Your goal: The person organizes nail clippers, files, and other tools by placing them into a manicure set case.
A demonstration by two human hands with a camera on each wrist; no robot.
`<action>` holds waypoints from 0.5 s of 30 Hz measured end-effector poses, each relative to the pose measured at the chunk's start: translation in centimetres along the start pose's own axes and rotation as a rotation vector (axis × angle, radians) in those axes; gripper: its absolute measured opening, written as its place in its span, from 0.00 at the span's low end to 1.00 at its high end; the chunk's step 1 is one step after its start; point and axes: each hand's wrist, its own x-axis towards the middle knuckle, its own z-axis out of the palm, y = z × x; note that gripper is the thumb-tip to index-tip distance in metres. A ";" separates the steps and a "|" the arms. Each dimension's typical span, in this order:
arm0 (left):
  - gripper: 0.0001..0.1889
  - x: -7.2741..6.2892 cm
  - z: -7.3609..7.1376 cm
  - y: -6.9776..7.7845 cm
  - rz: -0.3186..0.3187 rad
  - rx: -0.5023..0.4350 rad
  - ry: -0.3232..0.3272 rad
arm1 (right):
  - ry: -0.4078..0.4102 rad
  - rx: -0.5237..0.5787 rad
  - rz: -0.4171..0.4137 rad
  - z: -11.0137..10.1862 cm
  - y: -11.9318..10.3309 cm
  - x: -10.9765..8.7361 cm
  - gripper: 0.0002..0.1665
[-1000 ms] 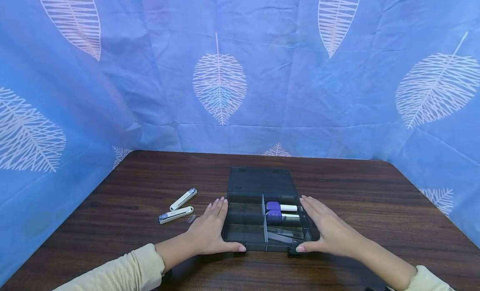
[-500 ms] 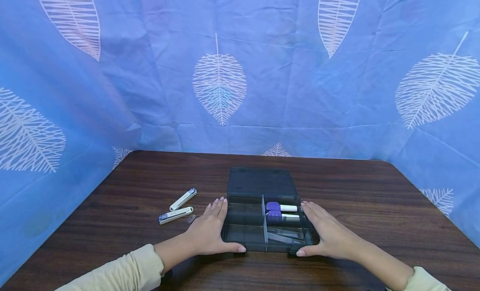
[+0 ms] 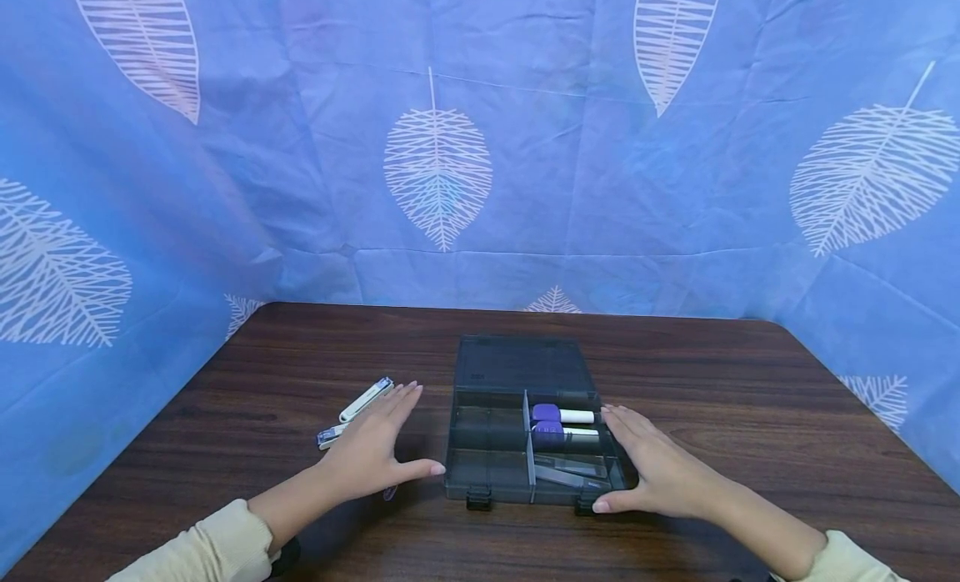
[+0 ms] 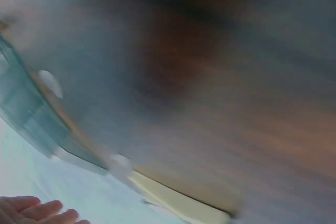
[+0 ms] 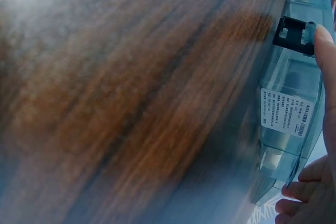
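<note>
A dark see-through compartment box (image 3: pixel 487 474) lies with its lid (image 3: pixel 521 365) folded back. Two purple-and-white bottles (image 3: pixel 566 416) and some flat, thin pieces (image 3: pixel 562 475) are in its right-hand compartments. My right hand (image 3: pixel 663 469) rests along the box's right side, fingers straight, thumb by a black front latch (image 5: pixel 295 36). Left of the box, my left hand (image 3: pixel 367 453) hovers with straight fingers and holds nothing. Two white nail clippers (image 3: pixel 365 400) lie beside and partly behind it; one also shows as a pale strip (image 4: pixel 178 198) in the left wrist view.
A small clear piece (image 3: pixel 390 492) shows just under the left thumb. The brown wooden table (image 3: pixel 690 357) is backed by a blue leaf-patterned cloth (image 3: pixel 525 165). A printed label (image 5: pixel 286 112) is on the box's side in the right wrist view.
My left hand has let go of the box's left side and moved left toward the nail clippers, uncovering the left front latch. The right hand has barely shifted.
</note>
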 end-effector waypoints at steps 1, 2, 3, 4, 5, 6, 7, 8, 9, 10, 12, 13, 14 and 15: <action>0.50 -0.3 -0.1 -0.4 0.007 0.010 0.028 | -0.001 0.002 0.002 0.0 0.0 0.0 0.66; 0.49 -0.6 -0.2 -0.9 0.014 0.025 0.051 | -0.002 0.003 0.003 0.0 0.0 0.0 0.66; 0.48 -0.8 -0.3 -1.3 0.020 0.039 0.071 | -0.004 0.005 0.004 0.0 0.0 0.0 0.66; 0.46 -1.1 -0.3 -1.7 0.019 0.050 0.088 | -0.005 0.007 0.004 0.0 0.0 0.0 0.66; 0.45 -1.4 -0.4 -2.1 0.012 0.061 0.099 | -0.004 0.009 0.004 0.1 0.0 0.0 0.66; 0.44 -1.7 -0.5 -2.6 0.002 0.067 0.106 | -0.005 0.011 0.005 0.1 0.0 0.0 0.66; 0.43 -2.0 -0.6 -3.0 -0.015 0.071 0.108 | -0.004 0.013 0.006 0.0 -0.1 0.0 0.66; 0.42 -2.2 -0.7 -3.4 -0.034 0.077 0.107 | -0.004 0.016 0.006 0.0 -0.1 0.0 0.66; 0.41 -2.5 -0.9 -3.8 -0.055 0.081 0.104 | -0.005 0.016 0.005 0.0 -0.1 0.0 0.66; 0.40 -2.8 -1.0 -4.1 -0.077 0.080 0.097 | -0.004 0.017 0.004 0.0 -0.1 0.0 0.66; 0.38 -3.3 -1.3 -4.9 -0.108 0.078 0.083 | -0.005 0.016 0.003 0.0 -0.1 0.0 0.66; 0.37 -3.5 -1.4 -5.3 -0.119 0.074 0.078 | -0.006 0.016 0.002 0.0 0.0 0.0 0.66; 0.36 -3.6 -1.5 -5.6 -0.126 0.068 0.073 | -0.006 0.017 0.001 0.0 0.0 0.0 0.66; 0.34 -3.8 -1.6 -6.0 -0.132 0.059 0.068 | -0.006 0.017 0.000 0.0 0.0 0.0 0.66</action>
